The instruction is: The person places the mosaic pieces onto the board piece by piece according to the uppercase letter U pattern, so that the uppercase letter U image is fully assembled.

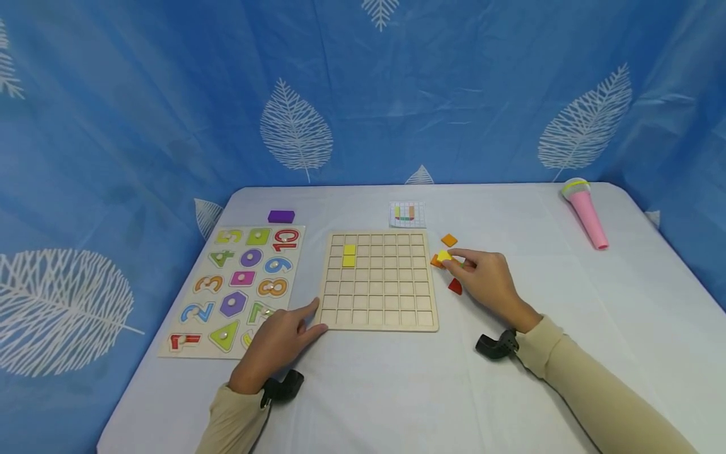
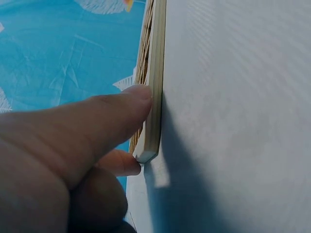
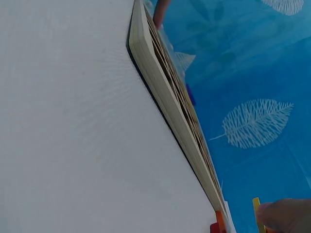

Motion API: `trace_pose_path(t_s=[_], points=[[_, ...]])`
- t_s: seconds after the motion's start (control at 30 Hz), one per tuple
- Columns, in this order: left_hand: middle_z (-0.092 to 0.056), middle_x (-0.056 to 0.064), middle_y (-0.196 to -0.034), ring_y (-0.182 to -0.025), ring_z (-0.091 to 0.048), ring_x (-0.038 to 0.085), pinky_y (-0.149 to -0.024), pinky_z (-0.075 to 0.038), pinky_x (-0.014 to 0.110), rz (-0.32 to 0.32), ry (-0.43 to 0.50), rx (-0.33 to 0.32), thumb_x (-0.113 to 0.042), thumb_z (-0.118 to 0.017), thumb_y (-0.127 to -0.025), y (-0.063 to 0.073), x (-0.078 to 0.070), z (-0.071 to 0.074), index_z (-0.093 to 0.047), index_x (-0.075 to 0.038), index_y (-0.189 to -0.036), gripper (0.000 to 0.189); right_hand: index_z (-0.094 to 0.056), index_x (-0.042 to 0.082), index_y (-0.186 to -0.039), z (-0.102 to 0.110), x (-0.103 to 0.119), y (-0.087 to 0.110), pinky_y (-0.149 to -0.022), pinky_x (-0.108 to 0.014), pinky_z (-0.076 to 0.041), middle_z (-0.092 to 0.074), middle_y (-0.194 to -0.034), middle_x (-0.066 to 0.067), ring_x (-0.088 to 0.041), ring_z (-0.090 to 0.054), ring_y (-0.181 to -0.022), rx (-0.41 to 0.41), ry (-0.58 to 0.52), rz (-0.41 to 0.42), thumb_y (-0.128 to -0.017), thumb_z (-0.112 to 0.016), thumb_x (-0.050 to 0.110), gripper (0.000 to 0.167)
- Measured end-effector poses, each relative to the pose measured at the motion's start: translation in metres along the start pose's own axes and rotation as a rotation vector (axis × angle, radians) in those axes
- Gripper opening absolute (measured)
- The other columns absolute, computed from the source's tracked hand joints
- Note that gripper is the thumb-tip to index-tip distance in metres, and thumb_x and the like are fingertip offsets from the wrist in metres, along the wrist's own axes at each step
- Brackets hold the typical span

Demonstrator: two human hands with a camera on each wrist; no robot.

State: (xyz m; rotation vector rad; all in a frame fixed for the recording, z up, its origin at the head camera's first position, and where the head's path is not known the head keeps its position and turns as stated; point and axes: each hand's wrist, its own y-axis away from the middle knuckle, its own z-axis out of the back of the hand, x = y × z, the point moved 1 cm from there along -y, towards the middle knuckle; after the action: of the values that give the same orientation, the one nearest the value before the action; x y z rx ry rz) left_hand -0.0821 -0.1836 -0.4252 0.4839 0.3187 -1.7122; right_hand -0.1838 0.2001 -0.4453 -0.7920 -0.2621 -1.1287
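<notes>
The wooden grid board (image 1: pixel 375 289) lies flat on the white table, with two yellow square tiles (image 1: pixel 349 255) set in neighbouring cells near its upper left. My left hand (image 1: pixel 280 340) holds the board's near left corner, thumb (image 2: pixel 138 97) on the edge and forefinger on the adjoining side. Past the board's right edge, my right hand (image 1: pixel 484 280) pinches a yellow tile (image 1: pixel 444 255) between thumb and fingers. Around those fingertips lie orange tiles (image 1: pixel 449 240) and a red tile (image 1: pixel 455 286); a green one is mostly hidden beneath the hand.
At left lies a number-and-shape puzzle board (image 1: pixel 244 278), its near right corner partly covered by my left hand. A purple block (image 1: pixel 281 217) stands beyond it. Behind the grid sits a small pattern card (image 1: pixel 407 214). A pink toy microphone (image 1: pixel 588 217) lies far right.
</notes>
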Motion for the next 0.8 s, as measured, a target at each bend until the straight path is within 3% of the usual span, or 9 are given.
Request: trace_pose_path(t_s=[0.23,0.57,0.8], points=[[-0.039,-0.008,-0.053,-0.045,-0.034,0.006,-0.046,-0.028,0.024,-0.011,0.003,-0.004,-0.034,-0.076,-0.093,0.000,-0.001,0.000,-0.059,-0.006,-0.143,0.060,-0.079,0.004,-0.112,-0.015,0.021,-0.009,-0.046,-0.027,-0.024,-0.035,-0.048,0.010,-0.008,-0.032,-0.043,0.051,-0.015,0.036,-0.091,-0.079,0.026,0.030],[-0.039,-0.008,-0.053,-0.045,-0.034,0.006,-0.046,-0.028,0.024,-0.023,-0.007,-0.016,-0.034,-0.077,-0.093,-0.001,-0.001,-0.001,-0.061,-0.006,-0.142,0.059,-0.080,0.008,-0.113,-0.050,0.068,-0.023,-0.046,-0.025,-0.022,-0.037,-0.051,0.009,-0.007,-0.028,-0.044,0.179,-0.084,0.063,-0.091,-0.079,0.026,0.028],[-0.040,-0.007,-0.054,-0.045,-0.035,0.007,-0.046,-0.028,0.025,-0.010,-0.017,-0.008,-0.035,-0.077,-0.093,0.001,-0.001,-0.001,-0.061,-0.007,-0.142,0.059,-0.080,0.010,-0.113,-0.072,0.090,-0.031,-0.046,-0.025,-0.026,-0.046,-0.053,0.009,-0.006,-0.034,-0.046,0.257,-0.083,0.037,-0.092,-0.078,0.031,0.029]])
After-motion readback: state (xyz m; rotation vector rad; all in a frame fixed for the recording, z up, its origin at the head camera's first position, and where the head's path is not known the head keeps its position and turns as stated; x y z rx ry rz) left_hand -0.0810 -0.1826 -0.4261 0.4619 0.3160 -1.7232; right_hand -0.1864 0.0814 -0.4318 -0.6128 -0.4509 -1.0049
